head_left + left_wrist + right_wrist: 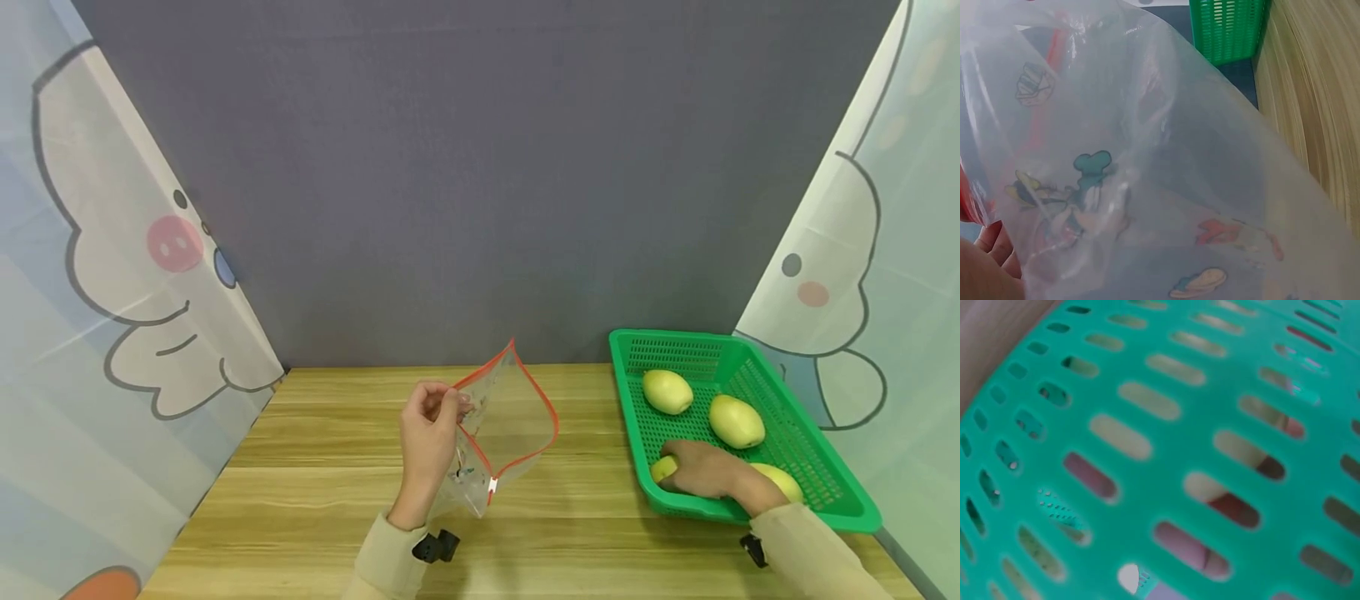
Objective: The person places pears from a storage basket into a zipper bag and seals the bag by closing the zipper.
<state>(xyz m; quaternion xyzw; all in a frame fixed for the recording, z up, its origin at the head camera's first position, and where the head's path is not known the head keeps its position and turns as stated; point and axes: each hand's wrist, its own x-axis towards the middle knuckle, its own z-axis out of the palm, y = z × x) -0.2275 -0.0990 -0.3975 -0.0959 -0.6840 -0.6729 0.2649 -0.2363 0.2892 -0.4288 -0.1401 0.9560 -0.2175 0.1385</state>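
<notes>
In the head view my left hand (429, 433) pinches the edge of a clear zip bag (517, 408) with a red seal and a white slider; its mouth gapes. Cartoon prints on the bag (1166, 156) fill the left wrist view, with part of my left hand (991, 262) at the lower left. My right hand (705, 468) reaches into a green basket (636, 433) and grips a yellow pear-like fruit (663, 468), partly hidden by the hand. Through the slotted basket wall (1147, 475), the right wrist view shows only slivers of fingers and fruit.
Two more yellow fruits (667, 392) lie farther back in the basket, and another fruit (780, 481) is partly behind my right wrist. The wooden table (322, 467) meets a grey backdrop (465, 208). Cartoon-printed cloths (135, 208) stand at both sides.
</notes>
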